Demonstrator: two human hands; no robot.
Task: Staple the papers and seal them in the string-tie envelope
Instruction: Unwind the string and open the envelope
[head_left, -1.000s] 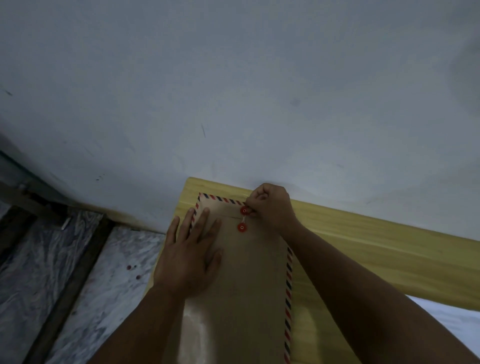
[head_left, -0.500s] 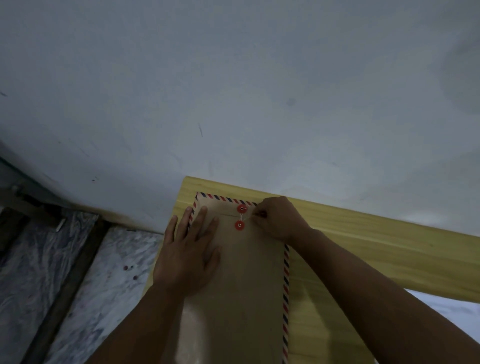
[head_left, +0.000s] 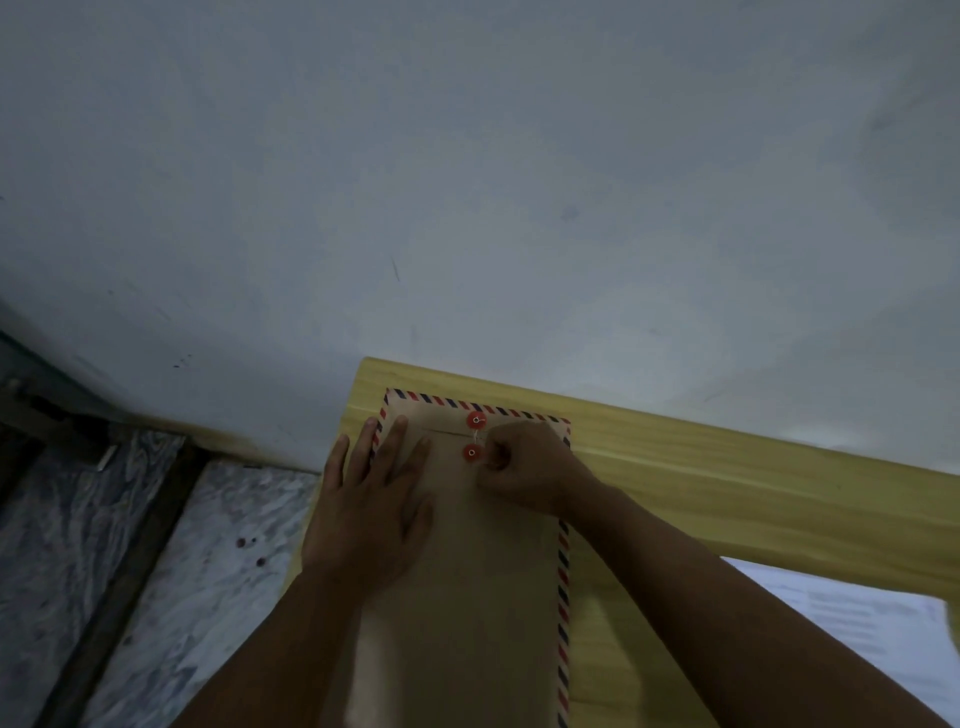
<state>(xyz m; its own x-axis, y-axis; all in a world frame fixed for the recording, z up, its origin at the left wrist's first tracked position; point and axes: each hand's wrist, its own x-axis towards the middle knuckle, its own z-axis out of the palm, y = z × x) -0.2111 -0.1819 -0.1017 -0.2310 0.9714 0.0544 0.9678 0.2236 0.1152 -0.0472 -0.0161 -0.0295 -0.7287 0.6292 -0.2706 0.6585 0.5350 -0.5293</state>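
Two hands: left hand (head_left: 370, 512) flat on envelope (head_left: 467, 597); right hand (head_left: 524, 470) pinches string (head_left: 479, 439) beside its edge.

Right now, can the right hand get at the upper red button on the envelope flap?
Probably yes. The right hand sits curled just beside the lower red button, and the upper red button lies uncovered right above it. The left hand presses the envelope further left, out of the way.

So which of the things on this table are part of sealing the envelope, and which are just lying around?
Part of the job:
- envelope, flat on the wooden table
- two red buttons and the string between them
- left hand pressing the envelope flat
- right hand pinching at the string by the lower button

Just lying about:
- printed sheet at the table's right
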